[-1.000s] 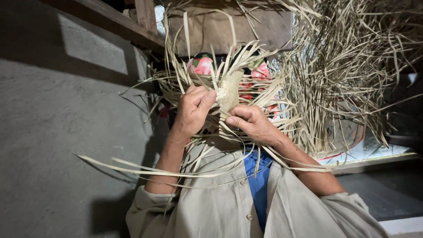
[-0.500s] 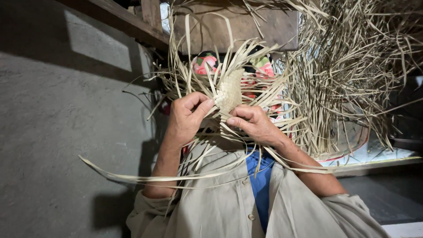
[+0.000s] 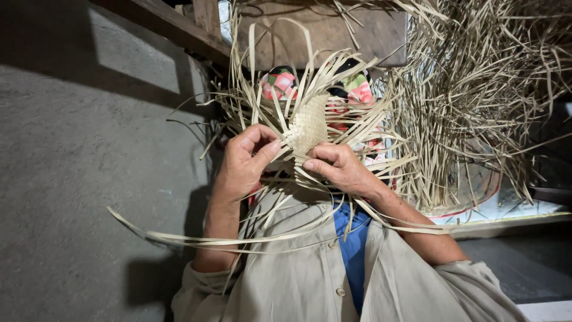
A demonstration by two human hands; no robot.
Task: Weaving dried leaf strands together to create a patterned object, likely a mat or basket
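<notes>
A small woven patch of pale straw (image 3: 310, 122) sits between both hands, with many loose strips fanning out from it on all sides. My left hand (image 3: 244, 161) pinches strips at the patch's left edge with thumb and fingers. My right hand (image 3: 342, 168) grips strips at the lower right edge of the patch, thumb pressed against them. Long strips (image 3: 238, 238) trail down across my beige shirt and out to the left.
A big loose heap of straw strips (image 3: 476, 101) fills the upper right. Behind the weave lies floral cloth (image 3: 280, 83) and a brown wooden board (image 3: 298, 36). A grey concrete surface (image 3: 89, 179) spans the left.
My left hand has slipped slightly lower and its thumb has shifted along the patch edge. The woven patch has tilted a little.
</notes>
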